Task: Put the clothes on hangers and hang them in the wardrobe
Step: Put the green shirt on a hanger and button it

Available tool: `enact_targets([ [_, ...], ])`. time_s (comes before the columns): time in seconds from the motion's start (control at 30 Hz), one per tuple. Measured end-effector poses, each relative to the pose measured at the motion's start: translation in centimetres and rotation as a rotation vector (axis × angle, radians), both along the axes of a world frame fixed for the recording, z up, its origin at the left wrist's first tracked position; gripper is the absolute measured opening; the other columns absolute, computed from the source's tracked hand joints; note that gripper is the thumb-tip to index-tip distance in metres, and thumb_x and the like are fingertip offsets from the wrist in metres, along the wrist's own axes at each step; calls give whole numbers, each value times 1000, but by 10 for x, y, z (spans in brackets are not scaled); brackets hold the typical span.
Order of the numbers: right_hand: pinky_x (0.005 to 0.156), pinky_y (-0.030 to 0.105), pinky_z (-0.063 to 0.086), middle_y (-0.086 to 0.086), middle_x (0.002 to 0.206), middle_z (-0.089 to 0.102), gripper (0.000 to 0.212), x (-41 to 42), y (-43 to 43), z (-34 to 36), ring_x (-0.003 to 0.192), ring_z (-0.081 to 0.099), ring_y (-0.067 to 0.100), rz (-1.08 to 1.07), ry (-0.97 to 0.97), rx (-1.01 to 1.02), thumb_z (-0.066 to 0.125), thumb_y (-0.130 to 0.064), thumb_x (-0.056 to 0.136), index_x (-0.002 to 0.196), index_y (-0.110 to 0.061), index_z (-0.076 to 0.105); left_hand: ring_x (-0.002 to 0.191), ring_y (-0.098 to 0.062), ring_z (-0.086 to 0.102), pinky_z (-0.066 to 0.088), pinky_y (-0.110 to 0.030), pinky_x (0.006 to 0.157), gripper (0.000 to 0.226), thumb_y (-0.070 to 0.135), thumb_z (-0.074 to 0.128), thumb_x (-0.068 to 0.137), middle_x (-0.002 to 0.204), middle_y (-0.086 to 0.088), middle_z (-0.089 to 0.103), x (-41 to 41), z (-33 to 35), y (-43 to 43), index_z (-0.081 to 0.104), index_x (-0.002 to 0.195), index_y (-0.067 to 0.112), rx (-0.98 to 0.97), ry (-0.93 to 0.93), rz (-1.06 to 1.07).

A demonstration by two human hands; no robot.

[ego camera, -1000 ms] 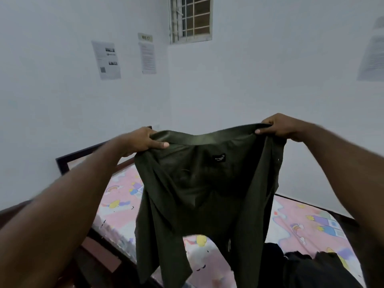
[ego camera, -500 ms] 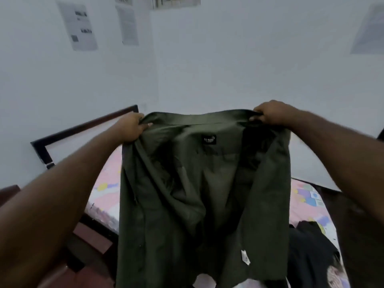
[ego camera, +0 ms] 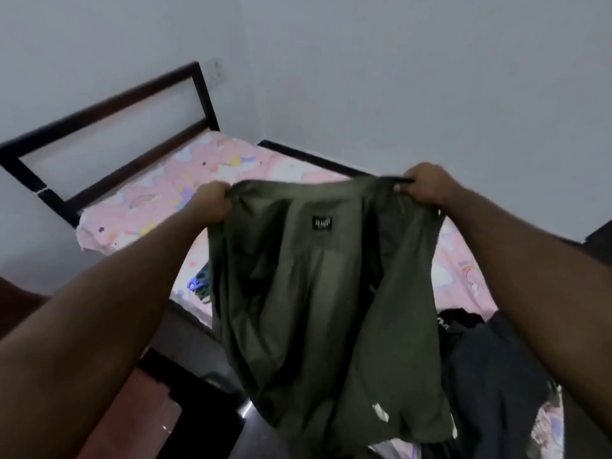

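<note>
Two hands hold one olive-green shirt spread open at mid-frame, above the near edge of the bed. The left hand has its grip bunched round the cloth at the shirt's upper left corner, fingers curled fully over the collar edge; the right hand pinches the upper right corner the same way, thumb and fingers closed on the fabric. Neither grip has any slack in it.

Compared with a second ago the shirt has come down: it was held high against the white wall, and now it hangs lower, with the pink patterned sheet showing behind its top edge. The view has tipped downward with it. I judge this to mean the garment has been shaken out and is being lowered toward the bed, probably so a hanger can go in; no hanger is in either hand yet.

The shirt faces the camera inside-out at the neck, its small black label centred below the collar. The front panels fall open and creased, and a pale tag shows near the lower hem.

Something blue and green peeks out left of the shirt on the sheet, possibly hangers, though too little shows to tell. Dark clothes lie heaped at lower right. The dark headboard frame stands at upper left.
</note>
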State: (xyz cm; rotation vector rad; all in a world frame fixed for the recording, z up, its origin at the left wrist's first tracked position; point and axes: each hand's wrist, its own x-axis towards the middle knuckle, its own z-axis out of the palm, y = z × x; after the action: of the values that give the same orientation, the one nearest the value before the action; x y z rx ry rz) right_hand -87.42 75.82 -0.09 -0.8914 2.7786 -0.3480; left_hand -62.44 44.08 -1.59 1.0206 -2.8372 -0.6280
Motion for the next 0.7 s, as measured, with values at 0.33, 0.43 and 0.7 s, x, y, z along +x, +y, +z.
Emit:
enact_targets([
  [0.33, 80, 42, 46, 24, 103, 64, 20, -18, -4, -221, 99, 59, 43, -263, -201, -170, 50, -21, 97, 92, -5, 60, 100, -38, 60, 41, -35, 77, 19, 3, 51, 91, 104, -29, 64, -55, -175, 37, 61, 105, -2, 202, -86, 70],
  [0.43, 75, 33, 41, 20, 107, 66, 24, -10, 8, -274, 98, 59, 39, -265, -355, -101, 48, -21, 98, 99, -6, 66, 91, -39, 64, 44, -33, 71, 20, 13, 50, 88, 95, -26, 66, -45, -221, 45, 64, 95, 1, 323, -295, -47],
  [0.7, 97, 37, 40, 20, 124, 63, 28, -42, -15, -291, 117, 55, 39, -383, -295, -251, 48, -9, 96, 120, -4, 63, 107, -30, 60, 46, -33, 86, 27, 10, 47, 97, 116, -15, 64, -77, -257, 10, 59, 121, 6, 421, 24, 112],
])
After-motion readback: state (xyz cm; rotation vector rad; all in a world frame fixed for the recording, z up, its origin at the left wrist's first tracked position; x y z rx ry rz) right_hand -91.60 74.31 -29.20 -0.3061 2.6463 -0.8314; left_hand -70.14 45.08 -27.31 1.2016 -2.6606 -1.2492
